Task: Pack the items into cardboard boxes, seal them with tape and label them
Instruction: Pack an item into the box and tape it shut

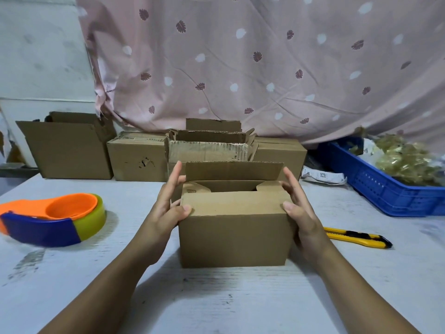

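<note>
- Cardboard box (233,227) stands on the pale table (216,297) straight in front of the person, and it serves as the landmark for everything else.
- Its top is open: the far flap stands upright, the near flap rises in front, and the two short end flaps are folded inward. What lies inside cannot be made out.
- The left hand (168,206) clasps the left end of the box, with the thumb pressed on the front of the near flap at its corner and the fingers reaching up along the side towards the far flap.
- The right hand (298,208) mirrors it on the right end of the box, with the thumb on the near flap's other corner and the fingers spread up the side.
- A tape dispenser (48,220) in orange, blue and yellow-green lies on the table well to the left of the box.
- A yellow and black utility knife (356,237) lies near the box on its right.
- A blue crate (390,196) sits further right and behind, holding a bag of golden pieces (409,160). A printed paper slip (322,177) lies between the crate and the box.
- Behind the box stands a row of other cartons: an open carton (209,145) directly behind, a closed carton (137,157) to its left, and a taller open carton (69,150) at the far left.
- A pink leaf-patterned curtain (265,68) hangs behind the whole row.
</note>
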